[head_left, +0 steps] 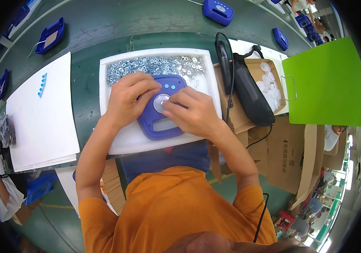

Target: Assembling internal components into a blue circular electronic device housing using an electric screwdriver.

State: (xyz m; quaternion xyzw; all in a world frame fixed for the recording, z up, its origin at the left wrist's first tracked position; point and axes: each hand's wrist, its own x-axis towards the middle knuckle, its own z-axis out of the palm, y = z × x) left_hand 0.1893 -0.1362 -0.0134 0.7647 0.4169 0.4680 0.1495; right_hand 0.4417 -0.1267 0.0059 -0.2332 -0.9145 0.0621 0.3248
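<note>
A blue plastic housing [160, 134] with a rectangular cutout and small light-blue round spots lies in a white foam tray [103, 93]. In its middle sits a pale round disc [158, 101]. My left hand [129, 98] is over the housing's upper left, its thumb and fingertips pinched together near the spots. My right hand [195, 110] comes from the right, with fingertips pinched at the disc's edge. Whatever either pinch holds is too small or hidden to name. Behind the housing, many small metal washers or nuts [144, 65] fill the tray's far part, with paler rings [192, 65] to the right.
Right of the tray stand a black case [252, 92] with a cable and a cardboard box [279, 78] of white discs [269, 82]. A green board [326, 82] is farther right. White sheets [41, 122] carry a blue strip [42, 85] at left. Blue housings [218, 12] sit beyond.
</note>
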